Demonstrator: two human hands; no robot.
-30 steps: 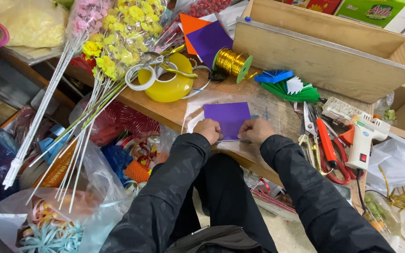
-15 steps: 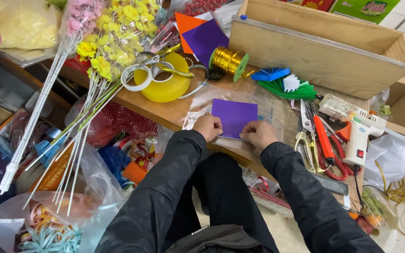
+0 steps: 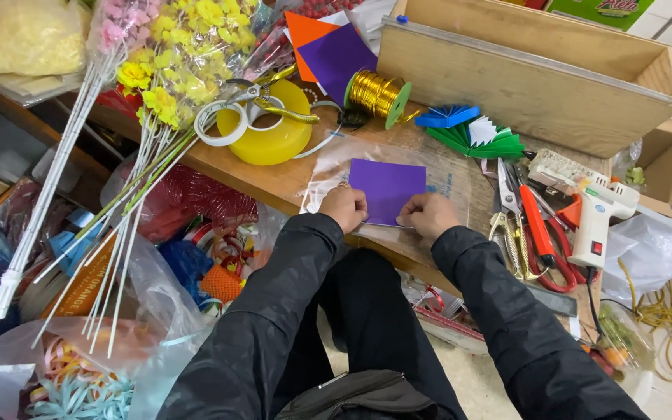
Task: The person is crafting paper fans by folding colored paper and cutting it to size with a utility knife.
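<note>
Beyond the fingers a long wooden box (image 3: pixel 523 74) runs along the far side of the table (image 3: pixel 274 183), with a yellow tape roll (image 3: pixel 274 136) far-left of them and a white glue gun (image 3: pixel 596 214) out past the right hand (image 3: pixel 428 215). Both hands' fingers are curled narrow and pressed down on the near edge of a purple paper square (image 3: pixel 387 189), the left hand (image 3: pixel 344 208) at its near-left corner, the right at its near-right; the square lies flat on a clear plastic sheet (image 3: pixel 336 159), stretching away from the fingertips.
</note>
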